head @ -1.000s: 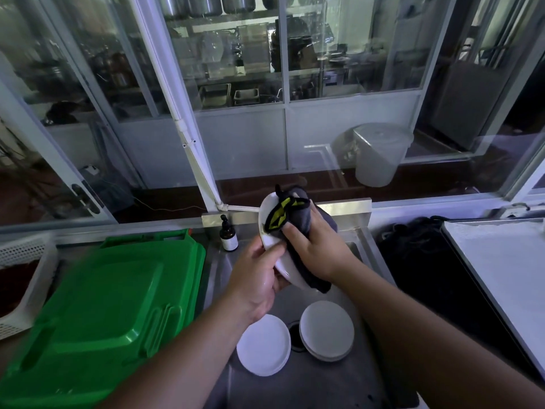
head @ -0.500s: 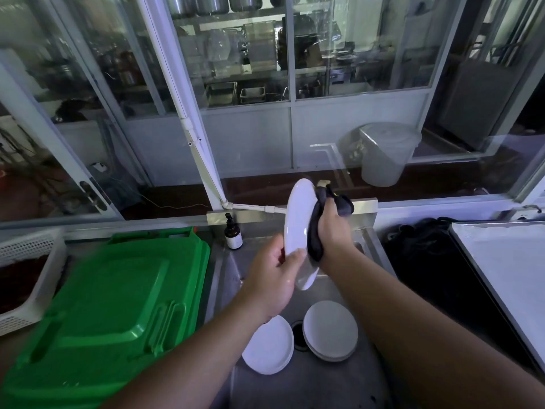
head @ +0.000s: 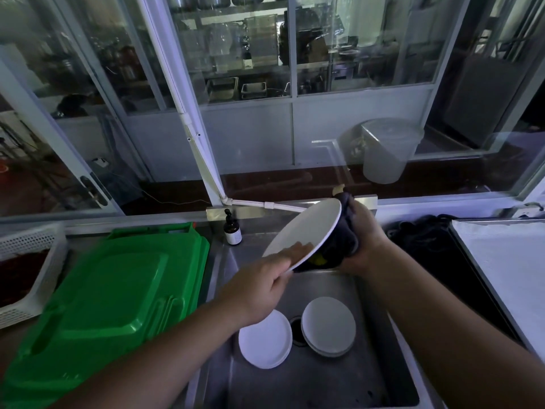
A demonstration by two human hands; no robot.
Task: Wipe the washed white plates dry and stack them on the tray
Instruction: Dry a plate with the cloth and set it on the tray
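White plate point(head: 306, 231) gripped at its lower rim by left hand point(head: 259, 287); right hand point(head: 361, 240) clutches dark cloth point(head: 339, 246) beneath: advise wiping the underside fully, grip firm.

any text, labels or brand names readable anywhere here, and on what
None can be read.
Brown pump bottle behind the sink: pale label, print too small and blurred.
Dark cloth in the right hand, against the white plate: yellow marking, mostly hidden, not legible.

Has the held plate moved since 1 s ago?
Yes. The plate has tipped from near edge-on to face-up and shifted right, away from the brown bottle.
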